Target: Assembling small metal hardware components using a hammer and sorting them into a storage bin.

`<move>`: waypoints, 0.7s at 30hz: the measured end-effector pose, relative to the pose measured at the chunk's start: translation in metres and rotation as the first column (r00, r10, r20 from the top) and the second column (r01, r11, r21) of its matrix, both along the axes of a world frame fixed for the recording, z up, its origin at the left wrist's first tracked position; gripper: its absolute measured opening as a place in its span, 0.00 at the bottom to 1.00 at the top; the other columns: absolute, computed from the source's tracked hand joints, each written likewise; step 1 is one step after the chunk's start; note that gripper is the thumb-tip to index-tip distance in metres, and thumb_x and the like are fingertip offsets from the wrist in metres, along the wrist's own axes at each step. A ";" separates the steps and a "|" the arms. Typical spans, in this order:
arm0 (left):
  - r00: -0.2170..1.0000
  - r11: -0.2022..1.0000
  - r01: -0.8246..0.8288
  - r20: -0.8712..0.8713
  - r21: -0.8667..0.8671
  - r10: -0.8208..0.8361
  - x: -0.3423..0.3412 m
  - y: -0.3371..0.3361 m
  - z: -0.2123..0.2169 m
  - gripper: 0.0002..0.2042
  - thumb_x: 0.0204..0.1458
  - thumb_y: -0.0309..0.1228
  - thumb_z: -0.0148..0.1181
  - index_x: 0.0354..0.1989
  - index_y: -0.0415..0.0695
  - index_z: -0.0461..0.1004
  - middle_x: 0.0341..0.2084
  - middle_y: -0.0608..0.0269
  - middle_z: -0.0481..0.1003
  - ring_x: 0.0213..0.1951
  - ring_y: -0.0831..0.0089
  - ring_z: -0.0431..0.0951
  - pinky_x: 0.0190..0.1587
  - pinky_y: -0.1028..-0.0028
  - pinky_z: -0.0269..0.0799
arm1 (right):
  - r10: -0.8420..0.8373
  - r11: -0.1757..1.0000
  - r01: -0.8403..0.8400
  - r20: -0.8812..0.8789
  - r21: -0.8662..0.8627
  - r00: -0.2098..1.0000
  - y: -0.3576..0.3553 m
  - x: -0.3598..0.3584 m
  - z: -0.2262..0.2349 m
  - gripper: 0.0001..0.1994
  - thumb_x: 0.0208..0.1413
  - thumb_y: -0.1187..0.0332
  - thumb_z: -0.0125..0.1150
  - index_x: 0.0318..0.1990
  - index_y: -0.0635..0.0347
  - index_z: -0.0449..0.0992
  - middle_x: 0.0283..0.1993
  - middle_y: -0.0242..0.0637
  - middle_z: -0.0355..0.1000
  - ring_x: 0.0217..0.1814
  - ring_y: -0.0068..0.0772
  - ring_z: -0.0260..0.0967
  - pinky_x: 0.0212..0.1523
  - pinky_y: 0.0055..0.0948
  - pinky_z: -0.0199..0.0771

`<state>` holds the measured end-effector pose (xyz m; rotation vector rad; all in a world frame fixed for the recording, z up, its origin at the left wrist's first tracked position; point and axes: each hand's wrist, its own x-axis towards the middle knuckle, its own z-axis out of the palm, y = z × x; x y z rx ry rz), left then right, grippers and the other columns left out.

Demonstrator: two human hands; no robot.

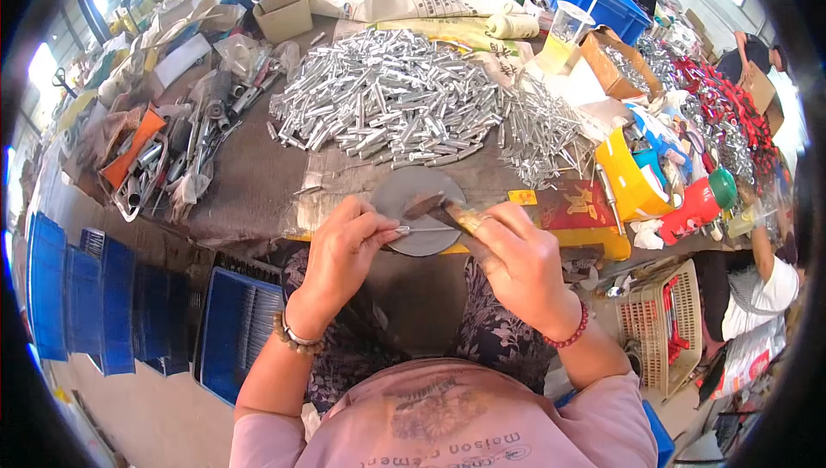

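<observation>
Rod (430, 230) — between left hand (344, 240), pinching its end, and right hand (523, 255), clenched around hammer (463, 215).

Bright overall, strong fisheye bending

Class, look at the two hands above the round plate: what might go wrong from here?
The hammer in the right hand is close to the left hand's fingertips, so a stray blow might catch them. The thin metal rod, pinched near one end, could slip over the round plate.
</observation>
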<state>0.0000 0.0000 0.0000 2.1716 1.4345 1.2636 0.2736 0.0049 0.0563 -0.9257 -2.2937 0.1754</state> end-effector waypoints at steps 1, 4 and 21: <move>1.000 1.000 -0.002 0.014 0.016 0.001 0.000 0.000 -0.001 0.11 0.51 0.20 0.78 0.42 0.42 0.86 0.33 0.58 0.78 0.35 0.58 0.82 0.37 0.63 0.77 | -0.004 1.000 0.006 -0.073 0.024 0.997 -0.002 -0.004 0.002 0.31 0.57 0.77 0.69 0.70 0.45 0.80 0.46 0.35 0.73 0.38 0.42 0.81 0.35 0.38 0.83; 0.999 1.000 -0.002 0.042 0.022 0.001 0.003 0.001 0.000 0.10 0.50 0.20 0.78 0.40 0.42 0.85 0.33 0.59 0.78 0.35 0.58 0.82 0.37 0.63 0.77 | -0.014 1.000 0.014 -0.013 0.011 1.000 -0.005 -0.006 -0.011 0.28 0.57 0.77 0.68 0.66 0.45 0.82 0.43 0.35 0.72 0.36 0.43 0.80 0.34 0.41 0.82; 0.999 0.997 -0.044 0.029 -0.058 0.045 0.002 -0.005 -0.001 0.10 0.51 0.19 0.78 0.41 0.40 0.88 0.35 0.58 0.77 0.35 0.61 0.80 0.38 0.66 0.76 | -0.118 0.988 0.103 0.137 0.112 0.983 0.008 -0.014 -0.013 0.17 0.53 0.72 0.72 0.50 0.58 0.80 0.45 0.36 0.69 0.50 0.41 0.73 0.49 0.41 0.76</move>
